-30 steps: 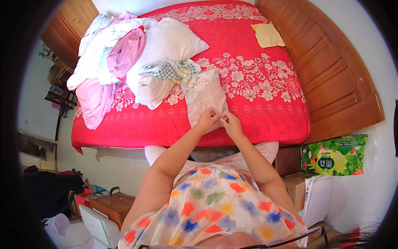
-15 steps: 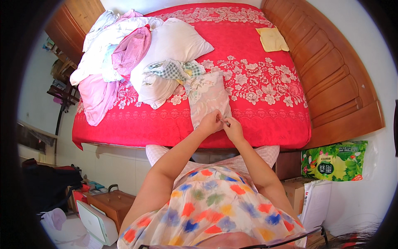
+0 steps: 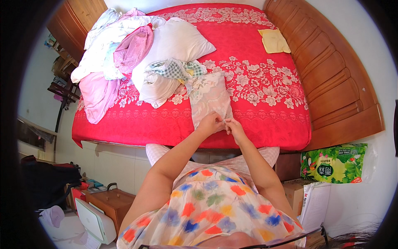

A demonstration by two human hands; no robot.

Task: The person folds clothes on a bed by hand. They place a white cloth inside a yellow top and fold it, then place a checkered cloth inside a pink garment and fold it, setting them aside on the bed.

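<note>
A pale floral pillowcase [image 3: 209, 97] lies flat near the bed's front edge, with its near end under my hands. My left hand [image 3: 210, 123] is closed in a pinch on that near edge. Just right of it, my right hand [image 3: 235, 128] pinches the edge close to the near right corner, fingertips almost touching the left ones. Whatever small part sits between the fingertips is too small to make out. A green-and-white checked cloth [image 3: 174, 68] touches the pillowcase's far left corner and drapes over a white pillow [image 3: 155, 89].
The bed has a red floral cover [image 3: 265, 120]. Left of the hands lie a large white pillow [image 3: 182, 39], a pink cloth [image 3: 133, 50] and a pink sheet [image 3: 97, 95]. A yellow folded cloth [image 3: 274, 40] rests by the wooden headboard [image 3: 336, 79]. A green package [image 3: 333, 164] stands at right.
My right hand has shifted slightly right and its fingers have changed their hold. The left hand stays on the near edge. The pillowcase has barely moved.
</note>
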